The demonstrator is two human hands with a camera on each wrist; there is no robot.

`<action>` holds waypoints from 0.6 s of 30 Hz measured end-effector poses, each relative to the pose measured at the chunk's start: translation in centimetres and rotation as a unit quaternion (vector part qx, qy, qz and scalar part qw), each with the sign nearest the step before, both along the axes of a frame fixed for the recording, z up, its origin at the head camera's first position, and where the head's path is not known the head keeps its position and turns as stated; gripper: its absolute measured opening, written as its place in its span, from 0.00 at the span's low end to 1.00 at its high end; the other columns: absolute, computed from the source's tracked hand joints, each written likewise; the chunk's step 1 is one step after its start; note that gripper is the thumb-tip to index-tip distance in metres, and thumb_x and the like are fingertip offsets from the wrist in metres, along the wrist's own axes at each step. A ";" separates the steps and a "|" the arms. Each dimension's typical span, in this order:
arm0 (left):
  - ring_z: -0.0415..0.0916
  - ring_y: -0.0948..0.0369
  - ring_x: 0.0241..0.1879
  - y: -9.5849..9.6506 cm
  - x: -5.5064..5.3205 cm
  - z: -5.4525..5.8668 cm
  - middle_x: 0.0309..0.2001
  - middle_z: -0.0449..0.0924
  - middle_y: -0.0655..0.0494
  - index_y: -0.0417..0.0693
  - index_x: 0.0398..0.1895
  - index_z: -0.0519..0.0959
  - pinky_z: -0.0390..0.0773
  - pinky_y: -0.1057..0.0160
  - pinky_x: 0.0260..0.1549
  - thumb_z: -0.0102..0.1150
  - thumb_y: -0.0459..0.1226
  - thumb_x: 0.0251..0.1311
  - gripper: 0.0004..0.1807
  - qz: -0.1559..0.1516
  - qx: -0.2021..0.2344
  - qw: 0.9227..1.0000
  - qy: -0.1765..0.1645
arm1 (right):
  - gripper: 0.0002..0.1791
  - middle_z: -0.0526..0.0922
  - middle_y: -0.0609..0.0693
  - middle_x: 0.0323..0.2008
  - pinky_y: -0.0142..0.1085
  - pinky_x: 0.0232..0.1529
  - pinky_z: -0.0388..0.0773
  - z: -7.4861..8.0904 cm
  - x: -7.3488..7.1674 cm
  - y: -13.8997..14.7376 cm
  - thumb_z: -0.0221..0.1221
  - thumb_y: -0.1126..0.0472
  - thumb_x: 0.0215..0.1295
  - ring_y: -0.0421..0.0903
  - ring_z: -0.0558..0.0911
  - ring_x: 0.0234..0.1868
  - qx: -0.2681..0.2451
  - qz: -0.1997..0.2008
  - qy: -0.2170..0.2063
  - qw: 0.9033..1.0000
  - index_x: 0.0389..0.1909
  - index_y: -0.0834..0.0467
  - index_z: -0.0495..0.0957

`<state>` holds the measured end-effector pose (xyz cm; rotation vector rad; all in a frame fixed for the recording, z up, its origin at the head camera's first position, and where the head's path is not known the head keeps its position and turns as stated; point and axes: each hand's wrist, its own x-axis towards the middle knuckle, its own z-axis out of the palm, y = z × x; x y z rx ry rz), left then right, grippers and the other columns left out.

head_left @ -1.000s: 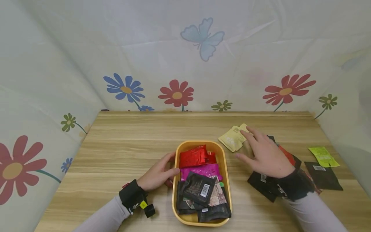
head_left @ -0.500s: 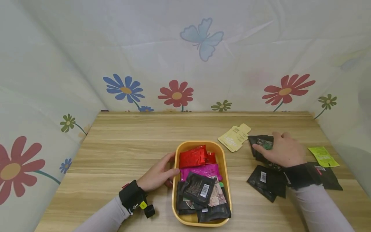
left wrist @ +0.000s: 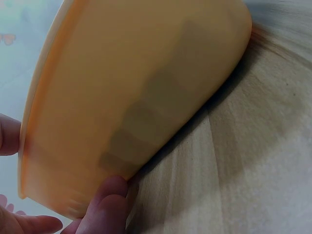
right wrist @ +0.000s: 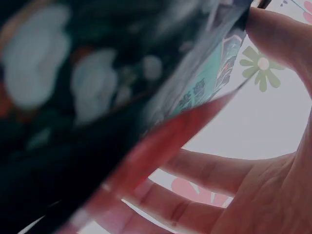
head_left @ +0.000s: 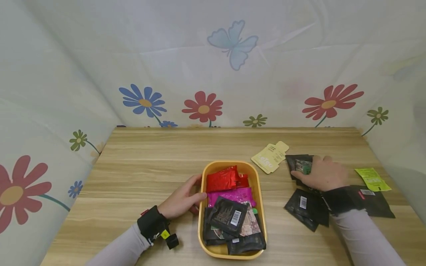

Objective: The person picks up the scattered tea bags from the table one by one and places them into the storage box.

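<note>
At its left side, the yellow plastic tray (head_left: pixel 261 207) is held by my left hand (head_left: pixel 178 201), with the thumb at the rim and fingers against the outer wall (left wrist: pixel 112 78). Inside it are red sachets (head_left: pixel 222 178), a magenta sachet (head_left: pixel 233 196) and several black sachets (head_left: pixel 229 217). On the right, my right hand (head_left: pixel 324 173) grips a bunch of black sachets (head_left: pixel 301 166). In the right wrist view, the thumb and fingers of the right hand (right wrist: pixel 273 175) are around dark patterned sachets (right wrist: pixel 97 73), with a red one (right wrist: pixel 170 139) along their edge.
Pale yellow sachets (head_left: pixel 267 159) lie left of the right hand. Black sachets with a barcode (head_left: pixel 307 207) lie in front of it. Farther right, a lime-green sachet (head_left: pixel 372 179) overlaps a dark packet (head_left: pixel 376 204). A flowered sheet (head_left: pixel 283 74) rises behind the wooden table (head_left: pixel 149 159).
My right hand has moved right, from beside the pale yellow sachets to the black sachets, and has taken hold of some. The left hand has stayed at the tray.
</note>
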<state>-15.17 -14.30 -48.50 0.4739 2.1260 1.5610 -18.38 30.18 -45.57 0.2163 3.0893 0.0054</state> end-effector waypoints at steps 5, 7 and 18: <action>0.83 0.52 0.30 0.1 -0.1 -0.1 0.70 0.62 0.48 0.54 0.78 0.55 0.84 0.52 0.27 0.54 0.43 0.68 0.37 0.001 0.000 1.000 0.000 | 0.60 0.72 0.75 0.40 0.57 0.31 0.77 -0.2 -0.1 -0.1 0.58 0.23 0.47 0.66 0.75 0.34 0.000 0.008 0.002 1.000 0.55 0.79 0.69; 0.83 0.52 0.30 0.1 -0.1 -0.1 0.70 0.62 0.48 0.53 0.78 0.55 0.84 0.52 0.27 0.55 0.43 0.68 0.37 0.001 0.001 1.000 0.000 | 0.58 0.72 0.75 0.40 0.57 0.31 0.77 -0.2 -0.2 -0.2 0.59 0.25 0.48 0.67 0.75 0.35 -0.002 0.009 0.003 1.000 0.55 0.78 0.69; 0.83 0.52 0.30 0.0 0.0 -0.2 0.70 0.63 0.47 0.53 0.78 0.55 0.84 0.52 0.26 0.55 0.45 0.67 0.38 0.002 0.005 1.000 -0.003 | 0.53 0.70 0.76 0.49 0.61 0.36 0.77 0.9 0.4 -2.0 0.63 0.33 0.50 0.68 0.75 0.40 -0.051 0.035 0.056 0.997 0.60 0.76 0.68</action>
